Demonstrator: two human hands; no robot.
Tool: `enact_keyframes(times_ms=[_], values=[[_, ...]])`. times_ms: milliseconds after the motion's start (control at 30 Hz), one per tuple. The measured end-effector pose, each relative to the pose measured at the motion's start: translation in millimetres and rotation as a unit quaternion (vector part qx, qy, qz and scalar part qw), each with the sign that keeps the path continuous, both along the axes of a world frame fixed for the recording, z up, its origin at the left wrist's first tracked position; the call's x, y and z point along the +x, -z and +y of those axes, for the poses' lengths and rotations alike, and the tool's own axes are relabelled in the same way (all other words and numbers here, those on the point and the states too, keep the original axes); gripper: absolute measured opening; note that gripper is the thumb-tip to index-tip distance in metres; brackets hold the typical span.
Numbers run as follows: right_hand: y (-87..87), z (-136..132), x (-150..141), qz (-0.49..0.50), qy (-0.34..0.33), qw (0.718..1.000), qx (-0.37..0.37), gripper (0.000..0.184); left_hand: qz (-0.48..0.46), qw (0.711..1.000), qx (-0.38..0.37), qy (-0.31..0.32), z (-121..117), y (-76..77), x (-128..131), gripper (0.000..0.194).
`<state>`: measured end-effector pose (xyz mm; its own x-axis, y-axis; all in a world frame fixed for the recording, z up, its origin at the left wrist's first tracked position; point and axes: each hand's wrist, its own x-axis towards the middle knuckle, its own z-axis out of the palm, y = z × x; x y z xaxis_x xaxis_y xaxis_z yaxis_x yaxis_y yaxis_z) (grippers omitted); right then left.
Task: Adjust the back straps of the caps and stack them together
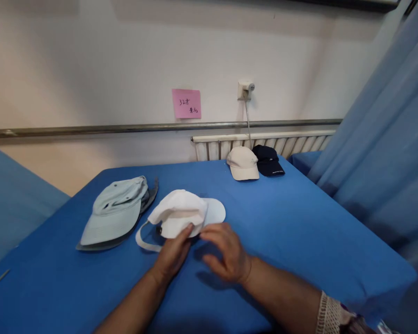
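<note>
A white baseball cap (183, 206) is tilted in front of me, its brim toward the right and its back strap (144, 241) hanging loose to the left. My left hand (176, 250) grips the cap's near lower edge, thumb on the inside. Beside the brim is my right hand (226, 253), its fingers bent and apart with nothing seen between them; its fingertips are close to the cap's near edge, and I cannot tell if they touch. On the left, a light blue cap (116, 208) lies over a darker grey cap (148, 199), which is mostly hidden.
At the table's far side sit a beige cap (243, 162) and a navy cap (269, 160), side by side. The blue cloth (299, 227) covers the table. Behind it are a radiator (299, 143), a wall rail (125, 127) and a plugged socket (244, 90). Blue curtains (386, 139) hang at the right.
</note>
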<state>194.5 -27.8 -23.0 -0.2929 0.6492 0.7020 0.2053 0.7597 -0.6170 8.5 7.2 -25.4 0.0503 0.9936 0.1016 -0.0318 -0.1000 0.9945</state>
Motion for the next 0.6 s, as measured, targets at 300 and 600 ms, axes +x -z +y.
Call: enact_keyframes(times_ms=[300,600], values=[[35.0,50,14,0.215,-0.065,0.811,-0.541,0.052,-0.157,0.962,-0.221,0.020,1,-18.2,-46,0.040],[28.4,30,-3,0.248,-0.140,0.772,-0.568,0.053,-0.030,0.996,-0.073,-0.053,-8,-18.3,-48,0.056]])
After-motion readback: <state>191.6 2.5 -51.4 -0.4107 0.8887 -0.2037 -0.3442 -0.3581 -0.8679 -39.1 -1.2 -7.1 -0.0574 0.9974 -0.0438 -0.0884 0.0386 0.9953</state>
